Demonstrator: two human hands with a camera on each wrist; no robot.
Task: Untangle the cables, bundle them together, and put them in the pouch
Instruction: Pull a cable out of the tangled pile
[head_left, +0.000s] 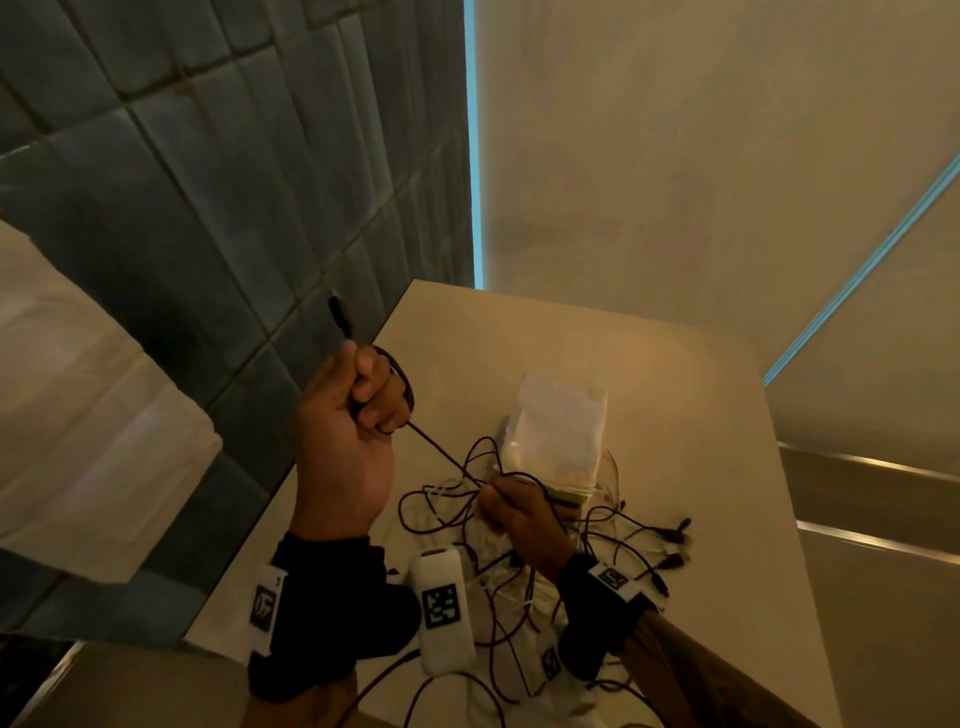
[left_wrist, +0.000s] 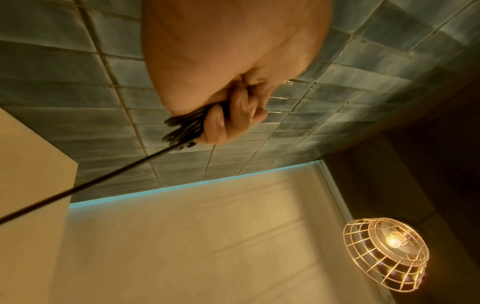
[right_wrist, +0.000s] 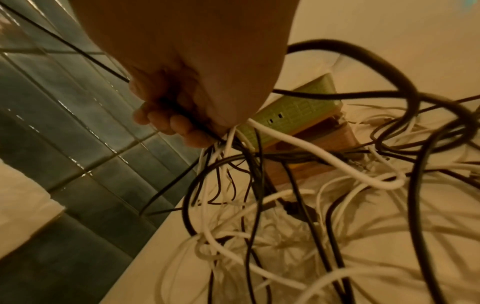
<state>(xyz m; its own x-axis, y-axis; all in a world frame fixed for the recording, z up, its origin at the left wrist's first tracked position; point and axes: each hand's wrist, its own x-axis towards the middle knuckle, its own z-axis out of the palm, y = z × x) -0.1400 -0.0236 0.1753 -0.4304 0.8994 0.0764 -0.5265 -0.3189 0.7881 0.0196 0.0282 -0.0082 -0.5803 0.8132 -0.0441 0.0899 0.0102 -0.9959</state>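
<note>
My left grip (head_left: 358, 400) clenches the coiled thin black cable (left_wrist: 182, 127). Its taut free run slants toward four o'clock into my right grip (head_left: 511, 512), which pinches it above the black-and-white tangle (right_wrist: 285, 216).

Your left hand (head_left: 345, 415) is raised above the counter's (head_left: 675, 415) left edge, with the tiled wall (head_left: 182, 208) behind and to its left. From it a coiled cable (head_left: 402, 382) runs taut, down and to the right, to your right hand (head_left: 511, 514). Your right hand sits over the tangle of cables (head_left: 519, 582), which lies on the near part of the counter. The pouch (head_left: 558, 431) lies just behind the tangle, touching it, beyond your right hand. Loose plug ends (head_left: 675, 535) trail to the right of the tangle. A hanging lamp (left_wrist: 387, 255) is overhead.
</note>
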